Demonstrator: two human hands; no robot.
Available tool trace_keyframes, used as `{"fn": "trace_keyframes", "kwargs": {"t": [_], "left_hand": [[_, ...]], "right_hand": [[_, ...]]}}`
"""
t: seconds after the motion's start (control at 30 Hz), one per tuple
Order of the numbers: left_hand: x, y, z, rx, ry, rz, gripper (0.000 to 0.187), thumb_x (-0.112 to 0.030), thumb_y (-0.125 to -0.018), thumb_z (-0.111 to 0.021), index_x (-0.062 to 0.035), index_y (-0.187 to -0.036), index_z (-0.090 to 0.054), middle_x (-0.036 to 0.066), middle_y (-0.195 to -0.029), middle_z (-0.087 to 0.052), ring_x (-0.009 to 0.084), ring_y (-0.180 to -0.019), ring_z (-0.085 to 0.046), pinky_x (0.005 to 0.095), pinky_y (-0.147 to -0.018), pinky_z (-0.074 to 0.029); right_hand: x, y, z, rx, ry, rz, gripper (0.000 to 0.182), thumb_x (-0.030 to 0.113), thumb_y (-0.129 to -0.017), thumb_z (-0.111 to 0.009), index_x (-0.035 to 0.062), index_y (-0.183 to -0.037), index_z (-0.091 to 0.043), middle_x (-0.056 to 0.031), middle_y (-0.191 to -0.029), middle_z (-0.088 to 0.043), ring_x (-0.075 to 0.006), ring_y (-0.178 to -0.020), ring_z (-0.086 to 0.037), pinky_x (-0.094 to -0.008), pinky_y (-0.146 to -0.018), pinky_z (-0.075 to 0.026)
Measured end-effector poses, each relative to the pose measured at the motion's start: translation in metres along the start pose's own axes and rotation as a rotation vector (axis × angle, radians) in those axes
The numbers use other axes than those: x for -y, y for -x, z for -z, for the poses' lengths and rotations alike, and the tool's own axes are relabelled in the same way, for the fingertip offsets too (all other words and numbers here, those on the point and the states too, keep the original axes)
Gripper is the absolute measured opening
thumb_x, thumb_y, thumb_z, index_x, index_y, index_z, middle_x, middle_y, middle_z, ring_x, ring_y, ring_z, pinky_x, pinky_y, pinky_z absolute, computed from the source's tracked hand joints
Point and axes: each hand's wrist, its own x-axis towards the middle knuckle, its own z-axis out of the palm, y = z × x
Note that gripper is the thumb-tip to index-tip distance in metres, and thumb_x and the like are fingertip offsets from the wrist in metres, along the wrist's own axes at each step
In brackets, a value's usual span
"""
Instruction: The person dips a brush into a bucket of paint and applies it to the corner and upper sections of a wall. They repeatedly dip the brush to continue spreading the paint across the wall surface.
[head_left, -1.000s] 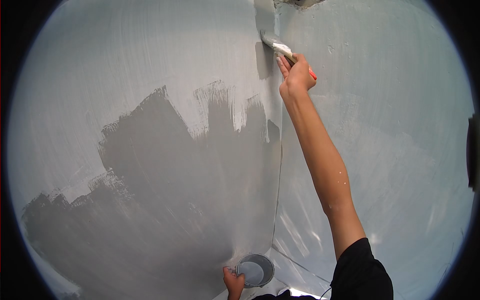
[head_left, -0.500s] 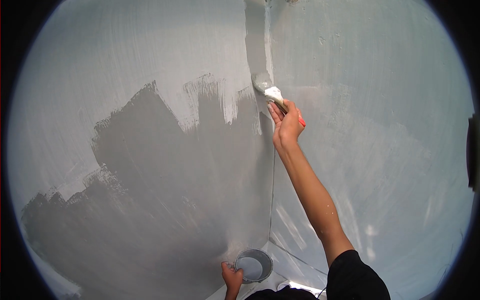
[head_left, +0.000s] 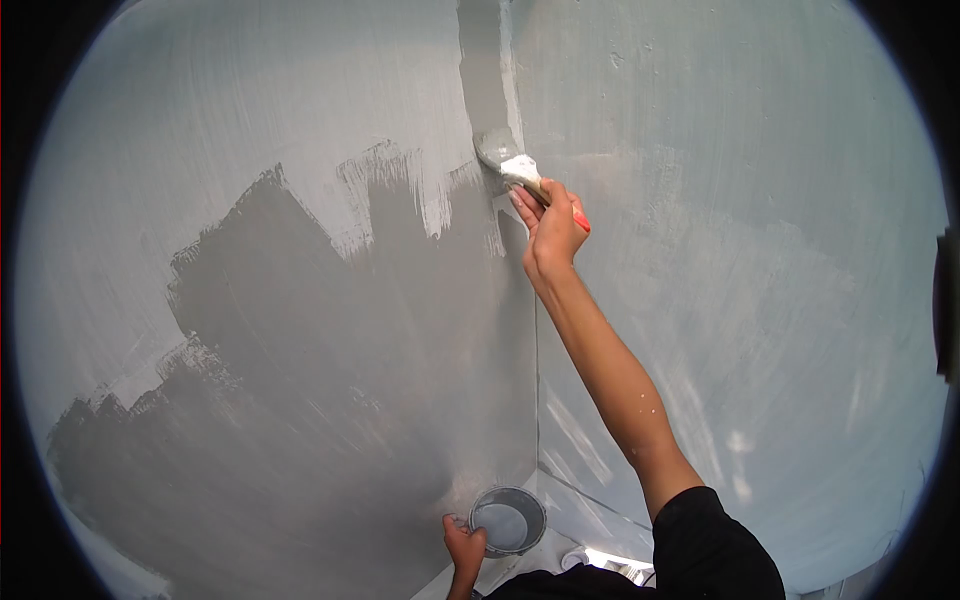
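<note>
My right hand (head_left: 556,232) is closed around the handle of a paintbrush (head_left: 518,168), which has a red end. Its wide bristles, coated in grey paint, press against the left wall (head_left: 330,320) close to the corner. Darker grey paint covers the lower part of that wall with a ragged upper edge, and a dark strip runs up along the corner above the brush. Low in the view, my left hand (head_left: 465,545) grips the rim of a small bucket (head_left: 508,520) with light grey paint inside. The fingers on the bucket's far side are partly hidden.
The right wall (head_left: 700,250) is pale blue-grey with lighter streaks and meets the left wall at a vertical corner line. Below the bucket, a white round container (head_left: 575,558) stands beside a bright patch at the bottom edge.
The view has shifted slightly, so the walls and right arm sit further left in the picture. The brush stays against the corner, and both hands keep their holds.
</note>
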Motion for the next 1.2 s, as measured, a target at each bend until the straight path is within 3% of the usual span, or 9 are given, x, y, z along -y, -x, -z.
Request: {"fn": "trace_keyframes", "kwargs": {"t": [0.13,0.33,0.47,0.67,0.77,0.9,1.03,1.17,1.2], "left_hand": [[0.017,-0.002,-0.002,-0.001,0.01,-0.074,0.039,0.008,-0.07,-0.059,-0.0029,-0.105,-0.045,0.007,-0.068,-0.058,0.015,-0.05,-0.057,0.0345,-0.038,-0.047],[-0.006,-0.003,-0.004,0.068,0.063,0.032,0.04,0.008,-0.071,-0.059,-0.0032,-0.106,-0.045,0.01,-0.068,-0.06,0.0164,-0.047,-0.057,0.0342,-0.036,-0.046],[-0.009,-0.002,-0.007,0.086,0.071,0.037,0.041,0.007,-0.071,-0.06,-0.0026,-0.107,-0.043,0.01,-0.065,-0.061,0.0176,-0.047,-0.059,0.0351,-0.037,-0.047],[0.033,-0.008,-0.009,0.018,0.001,-0.006,0.043,0.002,-0.07,-0.064,-0.0029,-0.108,-0.044,0.012,-0.063,-0.063,0.0202,-0.049,-0.063,0.0365,-0.043,-0.05],[-0.013,0.004,-0.001,0.037,0.077,0.106,0.043,0.001,-0.069,-0.065,-0.0023,-0.106,-0.045,0.012,-0.064,-0.064,0.0203,-0.05,-0.063,0.0365,-0.047,-0.051],[0.005,-0.001,0.001,0.021,0.049,0.058,0.043,0.0,-0.069,-0.065,-0.0008,-0.106,-0.045,0.011,-0.064,-0.062,0.0196,-0.049,-0.06,0.0374,-0.049,-0.051],[0.009,-0.002,-0.001,0.013,-0.012,0.017,0.041,0.004,-0.068,-0.063,-0.002,-0.104,-0.046,0.01,-0.068,-0.061,0.0181,-0.051,-0.059,0.0359,-0.045,-0.049],[0.043,-0.012,-0.001,-0.002,0.039,-0.006,0.04,0.005,-0.067,-0.062,-0.0033,-0.103,-0.047,0.008,-0.071,-0.06,0.0171,-0.053,-0.059,0.0356,-0.044,-0.05],[0.051,-0.01,-0.001,-0.021,0.002,-0.094,0.038,0.002,-0.07,-0.063,-0.0025,-0.106,-0.05,0.011,-0.079,-0.061,0.023,-0.063,-0.059,0.0386,-0.057,-0.05]], "right_hand": [[-0.019,0.051,0.124,-0.127,0.211,-0.134,0.02,0.007,-0.093,-0.064,-0.0067,-0.104,-0.054,-0.0226,-0.108,-0.065,-0.0302,-0.088,-0.074,-0.0377,-0.081,-0.067],[0.037,0.031,0.071,0.03,0.124,-0.096,0.022,0.008,-0.093,-0.065,-0.006,-0.108,-0.056,-0.0208,-0.108,-0.065,-0.0273,-0.09,-0.072,-0.0379,-0.089,-0.063],[0.022,0.005,0.033,0.131,0.087,-0.02,0.022,0.009,-0.093,-0.067,-0.0057,-0.107,-0.056,-0.0207,-0.109,-0.065,-0.0293,-0.092,-0.073,-0.0389,-0.09,-0.063],[-0.035,0.066,0.139,-0.135,0.154,-0.153,0.019,0.007,-0.094,-0.065,-0.0052,-0.108,-0.058,-0.0207,-0.108,-0.066,-0.0298,-0.086,-0.074,-0.038,-0.078,-0.067],[-0.015,0.068,0.167,-0.083,0.316,-0.163,0.019,0.01,-0.096,-0.066,-0.0026,-0.108,-0.058,-0.0176,-0.105,-0.068,-0.0277,-0.089,-0.074,-0.0386,-0.084,-0.065],[0.042,0.039,0.109,0.138,0.399,0.221,0.023,0.006,-0.095,-0.069,-0.0085,-0.112,-0.067,-0.0179,-0.099,-0.073,-0.022,-0.086,-0.074,-0.0326,-0.082,-0.064],[0.072,-0.003,0.041,0.423,0.947,1.052,0.03,0.001,-0.092,-0.073,-0.0002,-0.121,-0.072,-0.0135,-0.104,-0.076,-0.0179,-0.088,-0.074,-0.0295,-0.076,-0.06],[0.039,-0.036,0.028,0.609,0.967,1.188,0.031,-0.004,-0.087,-0.074,0.0005,-0.118,-0.073,-0.0147,-0.103,-0.077,-0.0192,-0.088,-0.075,-0.03,-0.076,-0.057],[0.022,-0.033,0.043,0.606,0.981,1.196,0.032,-0.005,-0.086,-0.074,0.0005,-0.117,-0.073,-0.0157,-0.102,-0.076,-0.02,-0.088,-0.075,-0.0299,-0.076,-0.057]]}}
